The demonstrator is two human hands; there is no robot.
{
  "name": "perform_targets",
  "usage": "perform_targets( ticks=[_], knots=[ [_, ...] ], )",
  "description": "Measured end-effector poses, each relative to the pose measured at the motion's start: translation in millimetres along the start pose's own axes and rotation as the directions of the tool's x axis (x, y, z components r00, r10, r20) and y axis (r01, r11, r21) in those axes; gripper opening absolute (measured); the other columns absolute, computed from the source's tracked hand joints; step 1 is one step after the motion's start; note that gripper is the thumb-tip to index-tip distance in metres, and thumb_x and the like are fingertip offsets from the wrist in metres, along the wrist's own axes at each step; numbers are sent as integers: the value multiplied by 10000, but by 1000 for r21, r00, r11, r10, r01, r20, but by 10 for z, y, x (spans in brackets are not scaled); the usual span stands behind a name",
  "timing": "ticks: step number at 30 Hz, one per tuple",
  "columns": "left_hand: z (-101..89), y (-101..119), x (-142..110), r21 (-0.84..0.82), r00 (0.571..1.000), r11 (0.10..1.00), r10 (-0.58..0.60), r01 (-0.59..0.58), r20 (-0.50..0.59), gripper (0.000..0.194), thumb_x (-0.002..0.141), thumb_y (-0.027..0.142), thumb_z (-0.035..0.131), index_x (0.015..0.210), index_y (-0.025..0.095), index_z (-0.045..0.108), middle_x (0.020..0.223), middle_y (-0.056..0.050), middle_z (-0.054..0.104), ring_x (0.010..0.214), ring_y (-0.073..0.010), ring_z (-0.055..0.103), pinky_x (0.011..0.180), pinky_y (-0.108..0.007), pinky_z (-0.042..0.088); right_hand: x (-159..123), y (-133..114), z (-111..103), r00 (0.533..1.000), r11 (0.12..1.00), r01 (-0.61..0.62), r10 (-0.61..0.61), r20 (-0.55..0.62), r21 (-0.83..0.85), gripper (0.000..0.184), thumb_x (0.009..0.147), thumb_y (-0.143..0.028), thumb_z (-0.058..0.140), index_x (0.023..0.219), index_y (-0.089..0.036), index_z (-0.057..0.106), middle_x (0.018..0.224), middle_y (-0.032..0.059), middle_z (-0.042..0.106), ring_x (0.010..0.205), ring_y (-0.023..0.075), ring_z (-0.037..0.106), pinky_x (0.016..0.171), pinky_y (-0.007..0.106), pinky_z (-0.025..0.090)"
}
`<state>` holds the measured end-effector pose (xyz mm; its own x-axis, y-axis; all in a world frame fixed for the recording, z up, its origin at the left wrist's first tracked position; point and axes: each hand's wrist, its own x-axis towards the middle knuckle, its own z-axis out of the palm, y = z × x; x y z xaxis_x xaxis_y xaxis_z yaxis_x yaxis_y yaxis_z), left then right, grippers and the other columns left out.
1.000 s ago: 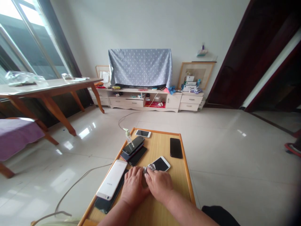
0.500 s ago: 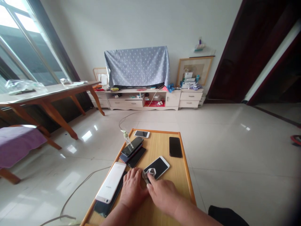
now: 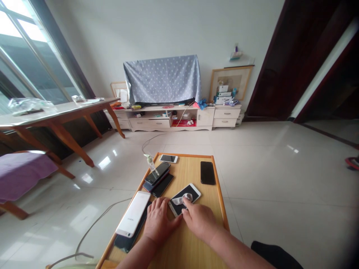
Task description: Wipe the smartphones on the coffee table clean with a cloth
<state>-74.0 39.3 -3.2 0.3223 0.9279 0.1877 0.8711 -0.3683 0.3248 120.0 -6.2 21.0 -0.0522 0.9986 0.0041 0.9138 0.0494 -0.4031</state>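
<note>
1. Now the right hand is on a phone with a white rim. The phone lies flat near the close end of the wooden worktop, a bit right of the middle.
2. The right hand's fingers are pinched shut on a small white cloth, and the cloth sits on the phone's black screen.
3. The left hand is flat and open. Its fingers hold nothing. They are right by the phone's low corner, but I cannot tell if they touch it.
4. Only this phone has the cloth on it. The other phones have no hand on them, and I cannot tell which ones are clean.
5. Going round this phone like a clock, a black phone is at 1 o'clock and a small white phone is at 11. A stack of phones is at 10, with a black slim phone just beside it. A big white phone is at 8, on top of a dark phone.
6. The left side is full. There is bare wood at 3 o'clock, up to the right edge, and more at 6 o'clock, under the arms.
</note>
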Motion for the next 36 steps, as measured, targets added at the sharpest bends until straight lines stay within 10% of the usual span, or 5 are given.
perform_targets(
  ticks=[9, 16, 22, 32, 36],
  knots=[
    [0, 3, 2, 7, 1000, 1000, -12, 12, 25, 607, 753, 575, 683, 1255, 253, 571, 1272, -88, 600, 1214, -306, 517, 1022, -438, 378, 112, 212, -28, 914, 990, 137, -112, -389, 36, 414, 978, -260, 469, 1373, -247, 594, 1214, 98, 689, 1098, 239, 622, 951, 367, 475],
    [-23, 25, -1, 22, 999, 999, -24, 23, 34, 603, 762, 581, 673, 1254, 248, 570, 1266, -90, 600, 1210, -304, 519, 1024, -432, 374, 227, 187, 41, 937, 981, 90, -25, -348, 170, 155, 892, -181, 554, 896, -228, 702, 1145, 70, 697, 1126, 256, 581, 967, 391, 430],
    [-43, 49, 2, 18, 999, 1000, -18, 18, 39, 582, 771, 561, 677, 1255, 254, 573, 1269, -85, 599, 1219, -310, 511, 1027, -439, 373, 375, 256, -20, 969, 776, -6, 159, -187, 630, 297, 999, -379, 407, 1053, -205, 642, 913, 36, 728, 822, 188, 676, 719, 289, 518],
    [-57, 32, -13, -2, 999, 1000, -22, 22, 31, 593, 752, 557, 688, 1250, 257, 573, 1261, -85, 600, 1218, -301, 516, 1040, -437, 366, 629, 194, -98, 813, 966, 115, 43, -580, 232, 450, 1049, -354, 312, 1359, -147, 564, 1410, 126, 591, 1401, 230, 433, 1156, 392, 342],
    [-71, 14, -15, -13, 999, 1000, -22, 22, 29, 602, 749, 572, 684, 1246, 249, 577, 1260, -91, 601, 1219, -307, 516, 1042, -444, 367, 953, 60, -49, 821, 998, 48, -18, -571, 36, 509, 1059, -315, 263, 1495, -118, 436, 1572, 130, 424, 1529, 255, 198, 1219, 462, 210]
  ],
)
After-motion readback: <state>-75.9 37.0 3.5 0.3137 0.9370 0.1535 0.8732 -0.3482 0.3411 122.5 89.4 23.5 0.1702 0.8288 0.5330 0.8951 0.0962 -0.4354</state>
